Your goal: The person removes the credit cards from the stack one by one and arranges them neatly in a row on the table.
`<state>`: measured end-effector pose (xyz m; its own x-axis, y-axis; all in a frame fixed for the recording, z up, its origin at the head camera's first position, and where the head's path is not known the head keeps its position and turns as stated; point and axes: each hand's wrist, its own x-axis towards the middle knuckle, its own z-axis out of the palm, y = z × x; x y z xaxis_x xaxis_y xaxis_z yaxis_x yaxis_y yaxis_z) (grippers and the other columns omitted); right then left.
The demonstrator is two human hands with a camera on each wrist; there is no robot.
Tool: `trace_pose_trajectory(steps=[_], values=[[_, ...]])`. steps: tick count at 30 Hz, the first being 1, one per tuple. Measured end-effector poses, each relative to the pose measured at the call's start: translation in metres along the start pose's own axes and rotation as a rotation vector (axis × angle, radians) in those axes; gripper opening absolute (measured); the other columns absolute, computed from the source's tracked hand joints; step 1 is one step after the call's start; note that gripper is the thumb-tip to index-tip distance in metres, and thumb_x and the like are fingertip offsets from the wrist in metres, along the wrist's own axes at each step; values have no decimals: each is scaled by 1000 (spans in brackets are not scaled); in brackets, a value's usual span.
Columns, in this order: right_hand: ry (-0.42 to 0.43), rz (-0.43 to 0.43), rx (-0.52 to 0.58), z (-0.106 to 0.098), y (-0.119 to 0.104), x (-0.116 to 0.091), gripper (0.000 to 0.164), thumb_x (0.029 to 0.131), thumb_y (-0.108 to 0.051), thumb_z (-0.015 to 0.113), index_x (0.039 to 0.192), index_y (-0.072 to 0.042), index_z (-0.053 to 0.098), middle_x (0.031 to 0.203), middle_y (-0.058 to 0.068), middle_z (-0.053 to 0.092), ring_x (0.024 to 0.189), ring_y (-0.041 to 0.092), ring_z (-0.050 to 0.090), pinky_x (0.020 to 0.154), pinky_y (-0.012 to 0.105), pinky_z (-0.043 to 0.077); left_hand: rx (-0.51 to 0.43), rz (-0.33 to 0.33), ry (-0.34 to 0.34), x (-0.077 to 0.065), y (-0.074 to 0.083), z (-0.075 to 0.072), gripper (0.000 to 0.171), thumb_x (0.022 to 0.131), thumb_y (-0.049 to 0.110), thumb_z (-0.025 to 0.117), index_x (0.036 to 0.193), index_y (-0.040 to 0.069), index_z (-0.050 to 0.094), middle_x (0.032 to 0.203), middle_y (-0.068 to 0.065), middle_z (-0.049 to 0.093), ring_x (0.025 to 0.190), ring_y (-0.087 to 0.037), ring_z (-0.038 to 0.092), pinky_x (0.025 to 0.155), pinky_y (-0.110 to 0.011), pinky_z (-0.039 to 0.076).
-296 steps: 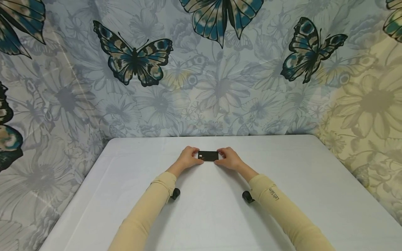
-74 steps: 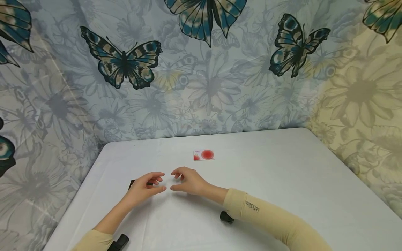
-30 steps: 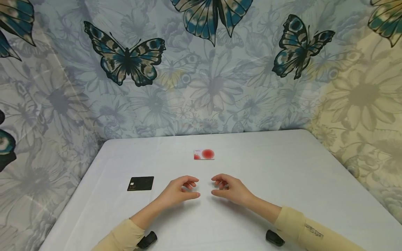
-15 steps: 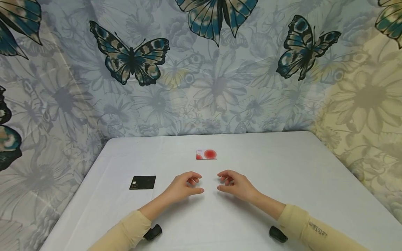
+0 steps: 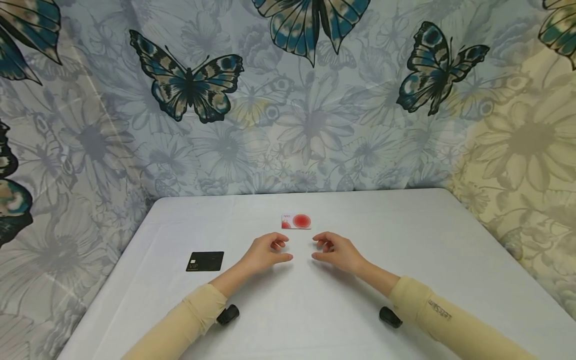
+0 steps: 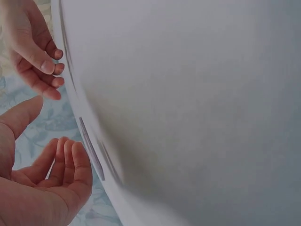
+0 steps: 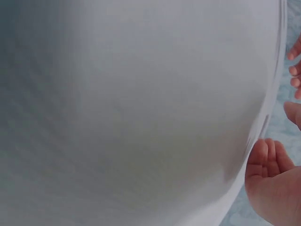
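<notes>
A white card with a red disc (image 5: 296,221) lies flat near the back middle of the table in the head view. My left hand (image 5: 264,251) hovers just in front of its left end, thumb and fingers apart, holding nothing. Opposite it, my right hand (image 5: 338,251) is poised the same way near the card's right end, also holding nothing. To the left lies a black card (image 5: 205,261) with a chip and the letters VIP. In the left wrist view a thin flat thing (image 6: 91,149), seen edge-on, is beside the left fingertips.
A white-covered table (image 5: 306,310) spreads under both arms, its back edge against a butterfly-print cloth (image 5: 310,135). Black wrist cameras (image 5: 228,314) hang beneath the sleeves, low over the tabletop.
Some ten seconds ago both hands held the black card at the back middle; it now lies at the left. Over the last second my hands have moved forward toward the red-disc card.
</notes>
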<state>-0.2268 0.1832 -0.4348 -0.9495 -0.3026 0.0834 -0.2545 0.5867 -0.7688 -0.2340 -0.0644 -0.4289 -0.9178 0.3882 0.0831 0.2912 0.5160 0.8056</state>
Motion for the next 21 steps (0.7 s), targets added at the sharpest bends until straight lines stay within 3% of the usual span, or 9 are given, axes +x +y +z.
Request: trace_pose_trajectory(steps=[21], values=[[40,77,-90,-9,11,48,46,83,-18,78,121,0,61,101,9,64,86,18,54,71,28,45,35,-64,72,46,-12,-6,40,79,16,82,114,3,66,102,-9,64,93,-20,58,84,-33,49]])
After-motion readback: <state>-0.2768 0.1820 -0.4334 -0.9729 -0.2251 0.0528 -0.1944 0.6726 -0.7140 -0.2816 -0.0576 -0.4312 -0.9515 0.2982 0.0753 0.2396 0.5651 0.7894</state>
